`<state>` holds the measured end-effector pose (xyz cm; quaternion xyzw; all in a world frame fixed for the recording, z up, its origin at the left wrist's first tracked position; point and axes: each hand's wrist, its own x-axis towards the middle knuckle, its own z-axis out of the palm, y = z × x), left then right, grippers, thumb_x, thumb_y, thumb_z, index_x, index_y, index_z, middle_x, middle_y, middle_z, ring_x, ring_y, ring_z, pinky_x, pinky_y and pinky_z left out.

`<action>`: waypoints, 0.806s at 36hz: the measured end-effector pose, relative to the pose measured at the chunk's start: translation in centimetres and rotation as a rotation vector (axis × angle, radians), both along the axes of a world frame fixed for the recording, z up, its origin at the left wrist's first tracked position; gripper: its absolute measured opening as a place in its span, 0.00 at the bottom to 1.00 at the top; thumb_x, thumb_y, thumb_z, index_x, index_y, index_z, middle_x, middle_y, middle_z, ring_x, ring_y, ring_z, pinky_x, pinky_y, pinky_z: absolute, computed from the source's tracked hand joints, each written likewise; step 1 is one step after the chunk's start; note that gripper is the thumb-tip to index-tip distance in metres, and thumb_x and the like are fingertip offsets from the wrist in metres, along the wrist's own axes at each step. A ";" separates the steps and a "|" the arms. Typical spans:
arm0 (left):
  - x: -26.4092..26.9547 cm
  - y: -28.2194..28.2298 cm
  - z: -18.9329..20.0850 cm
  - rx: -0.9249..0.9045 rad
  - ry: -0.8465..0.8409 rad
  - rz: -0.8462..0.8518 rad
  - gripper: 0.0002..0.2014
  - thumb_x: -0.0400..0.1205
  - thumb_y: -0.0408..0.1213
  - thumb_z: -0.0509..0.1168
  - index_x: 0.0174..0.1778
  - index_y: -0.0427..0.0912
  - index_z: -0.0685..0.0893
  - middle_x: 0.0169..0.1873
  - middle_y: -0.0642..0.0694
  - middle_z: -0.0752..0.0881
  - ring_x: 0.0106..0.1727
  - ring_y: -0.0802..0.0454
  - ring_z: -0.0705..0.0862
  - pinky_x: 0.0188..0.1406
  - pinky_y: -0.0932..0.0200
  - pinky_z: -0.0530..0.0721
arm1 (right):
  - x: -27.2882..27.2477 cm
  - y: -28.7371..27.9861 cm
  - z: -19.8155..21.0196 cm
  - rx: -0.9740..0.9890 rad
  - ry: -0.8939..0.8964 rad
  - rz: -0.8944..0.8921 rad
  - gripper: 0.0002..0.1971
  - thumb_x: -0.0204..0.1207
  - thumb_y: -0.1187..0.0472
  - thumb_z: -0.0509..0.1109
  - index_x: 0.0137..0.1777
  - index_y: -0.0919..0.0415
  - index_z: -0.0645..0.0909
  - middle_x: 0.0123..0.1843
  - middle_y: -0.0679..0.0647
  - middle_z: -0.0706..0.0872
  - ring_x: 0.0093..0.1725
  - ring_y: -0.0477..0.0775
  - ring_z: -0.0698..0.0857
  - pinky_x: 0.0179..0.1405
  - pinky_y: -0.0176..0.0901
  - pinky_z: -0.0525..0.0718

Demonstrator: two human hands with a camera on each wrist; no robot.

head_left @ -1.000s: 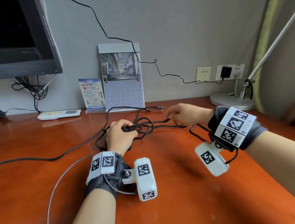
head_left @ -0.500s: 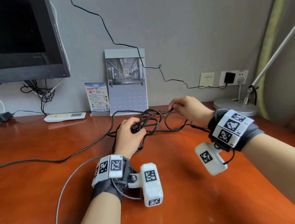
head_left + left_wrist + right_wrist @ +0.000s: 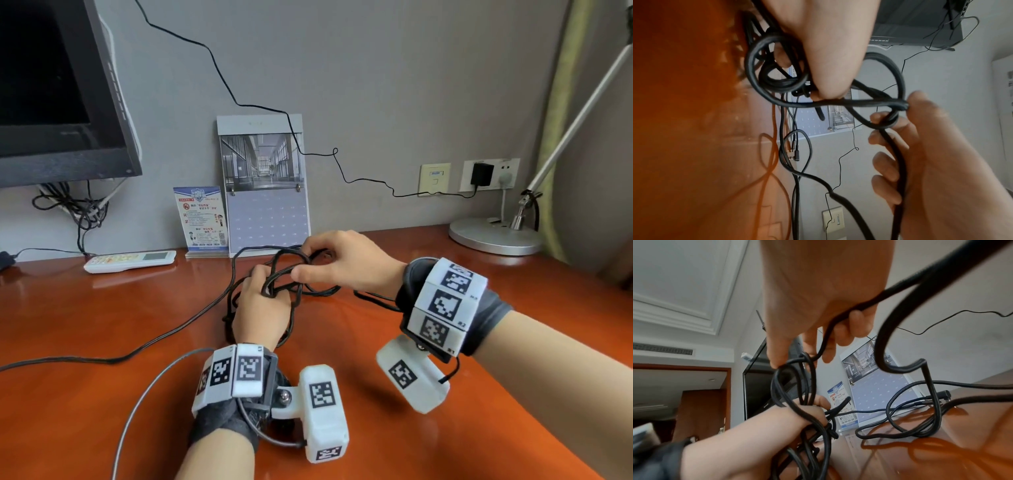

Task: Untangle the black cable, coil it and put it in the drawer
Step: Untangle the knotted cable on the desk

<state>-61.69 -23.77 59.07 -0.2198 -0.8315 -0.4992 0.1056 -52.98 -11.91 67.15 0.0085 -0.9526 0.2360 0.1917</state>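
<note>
Untangling in hand. Left hand point(image 3: 262, 308) clutches the knotted black cable point(image 3: 284, 274) above the worktop point(image 3: 102, 325); right hand point(image 3: 346, 263) pinches one loop. Next: draw that loop clear of the knot.

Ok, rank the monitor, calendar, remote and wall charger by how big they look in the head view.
1. monitor, though cut off by the frame edge
2. calendar
3. remote
4. wall charger
</note>
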 end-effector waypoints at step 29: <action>1.3 -0.2 8.2 -0.579 0.184 -0.245 0.13 0.79 0.38 0.65 0.29 0.54 0.78 0.26 0.54 0.80 0.32 0.51 0.80 0.35 0.58 0.77 | -0.6 0.4 -1.9 0.045 0.073 -0.252 0.12 0.75 0.55 0.65 0.55 0.55 0.86 0.55 0.53 0.80 0.61 0.56 0.71 0.49 0.42 0.72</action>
